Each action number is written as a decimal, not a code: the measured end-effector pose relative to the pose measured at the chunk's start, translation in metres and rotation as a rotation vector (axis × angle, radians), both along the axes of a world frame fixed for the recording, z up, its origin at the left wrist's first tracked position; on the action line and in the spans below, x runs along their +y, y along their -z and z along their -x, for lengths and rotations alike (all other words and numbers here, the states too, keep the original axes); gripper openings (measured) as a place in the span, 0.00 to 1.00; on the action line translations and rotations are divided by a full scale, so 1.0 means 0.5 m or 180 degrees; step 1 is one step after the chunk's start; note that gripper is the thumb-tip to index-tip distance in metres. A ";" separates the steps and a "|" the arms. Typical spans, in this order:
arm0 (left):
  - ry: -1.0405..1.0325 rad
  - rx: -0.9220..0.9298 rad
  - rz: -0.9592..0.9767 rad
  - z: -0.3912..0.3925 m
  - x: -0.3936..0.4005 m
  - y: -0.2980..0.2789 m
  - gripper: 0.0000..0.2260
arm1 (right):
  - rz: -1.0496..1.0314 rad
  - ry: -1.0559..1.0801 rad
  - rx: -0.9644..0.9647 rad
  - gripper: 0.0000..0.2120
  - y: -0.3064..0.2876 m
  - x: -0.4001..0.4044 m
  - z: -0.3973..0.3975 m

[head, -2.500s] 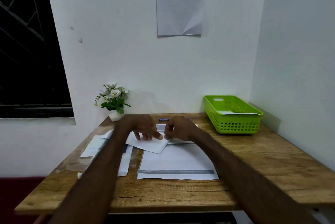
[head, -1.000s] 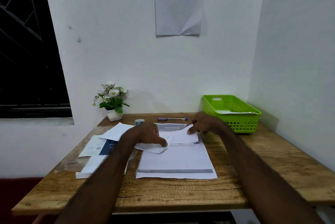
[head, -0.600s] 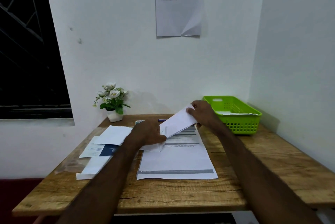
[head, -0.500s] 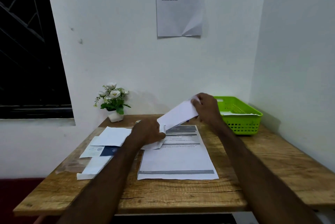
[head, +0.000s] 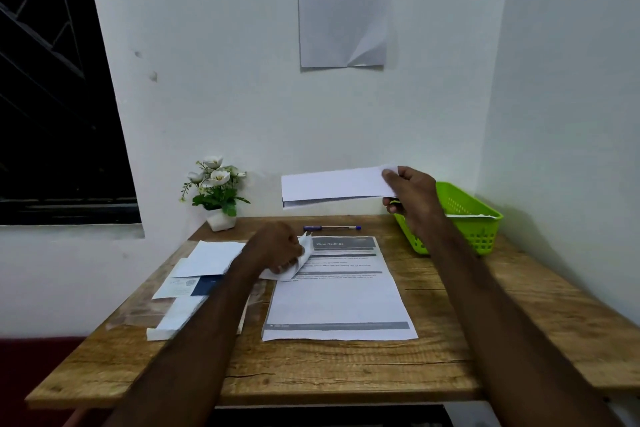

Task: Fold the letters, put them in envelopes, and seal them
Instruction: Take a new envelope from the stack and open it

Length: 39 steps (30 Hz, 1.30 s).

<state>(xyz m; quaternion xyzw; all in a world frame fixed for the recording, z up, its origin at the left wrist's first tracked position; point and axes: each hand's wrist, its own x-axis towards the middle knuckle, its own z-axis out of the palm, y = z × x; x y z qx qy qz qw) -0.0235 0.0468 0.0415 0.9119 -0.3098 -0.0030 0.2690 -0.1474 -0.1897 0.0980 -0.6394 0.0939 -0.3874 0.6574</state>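
Right hand [head: 412, 198] has lifted the folded letter [head: 334, 186] to frame centre, pinching its end; left hand [head: 277, 250] grips the envelope [head: 294, 262]. We judge insertion next.

Wooden table [head: 450, 305], printed letter [head: 339, 302], pen [head: 332, 228], green basket [head: 464, 219], flowerpot [head: 221, 219], envelopes [head: 207, 258]

Both bare forearms reached from the near edge toward the far wall. The left hand [head: 277, 248] lay low on the desk [head: 467, 319], fingers curled and gripping the envelope [head: 294, 265]. The right hand [head: 414, 198] was raised at the far right, thumb on top and fingers beneath, pinching the folded letter [head: 334, 186] by its right end.
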 end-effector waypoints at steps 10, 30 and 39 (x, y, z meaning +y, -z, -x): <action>0.0032 0.0879 0.0409 0.002 0.007 0.006 0.12 | 0.1672 0.0669 0.1393 0.08 0.033 -0.029 -0.009; 0.0016 0.0137 0.0130 -0.011 -0.002 0.011 0.10 | 0.2130 0.1067 0.1387 0.11 0.038 -0.037 -0.014; -0.0109 -0.0265 0.0190 -0.004 -0.005 0.003 0.10 | 0.1597 0.0876 0.1262 0.09 0.052 0.005 -0.027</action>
